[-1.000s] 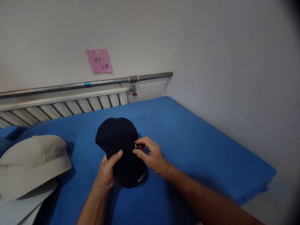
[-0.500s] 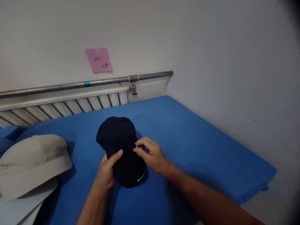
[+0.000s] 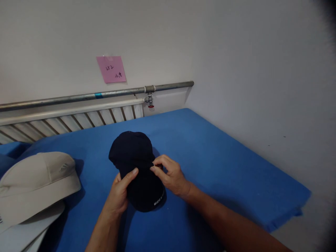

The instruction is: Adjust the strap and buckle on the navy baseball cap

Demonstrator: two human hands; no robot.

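A dark navy baseball cap (image 3: 132,148) is between my hands, over the blue-covered surface, its brim towards me with small white lettering along the edge. My left hand (image 3: 120,192) grips the cap from the left, thumb on top near where brim and crown meet, other fingers hidden underneath. Thumb and forefinger of my right hand (image 3: 170,175) pinch at the cap's right edge by the base of the brim. A tiny pale bit shows between those fingertips, too small to name.
Several light-coloured caps (image 3: 39,182) lie stacked at the left. The blue cover (image 3: 223,168) reaches the right-hand wall. Behind it run a white radiator (image 3: 105,117), a metal pipe (image 3: 120,92) and a red-handled valve (image 3: 150,106). A pink note (image 3: 111,69) is on the wall.
Almost nothing differs. The whole view has shifted very slightly downwards, and both hands keep the same hold on the cap.
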